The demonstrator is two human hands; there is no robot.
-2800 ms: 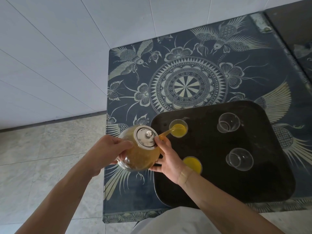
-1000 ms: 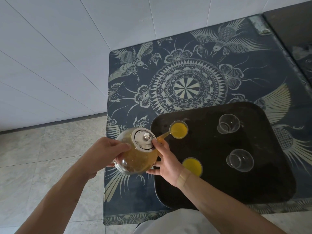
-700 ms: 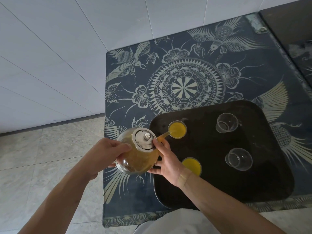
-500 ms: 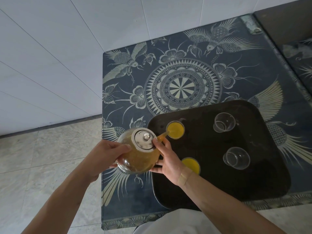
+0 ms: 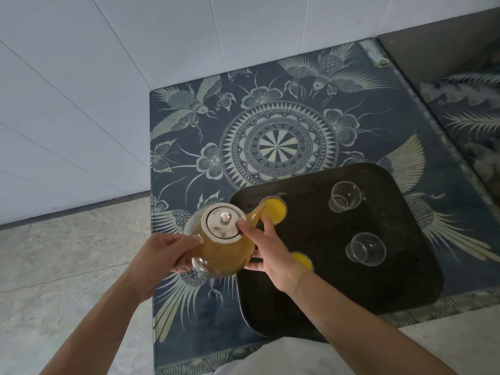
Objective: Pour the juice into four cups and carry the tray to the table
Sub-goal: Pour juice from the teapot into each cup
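A glass teapot of orange juice with a metal lid hangs over the table's left part, beside the black tray. My left hand grips its left side. My right hand holds its right side, with a fingertip pressing on the lid. The spout reaches the rim of the far-left cup, which is full of juice. A second filled cup shows partly behind my right wrist. Two clear cups, one at the far right and one at the near right, stand without juice on the tray.
The tray lies on a dark blue table patterned with birds and a mandala. White tiled wall runs behind and to the left. Grey stone floor lies on the left. A second patterned surface adjoins at the right.
The far-left cup has filled with juice during the pouring. The teapot has tipped back a little, more upright than before. Both hands keep their hold.
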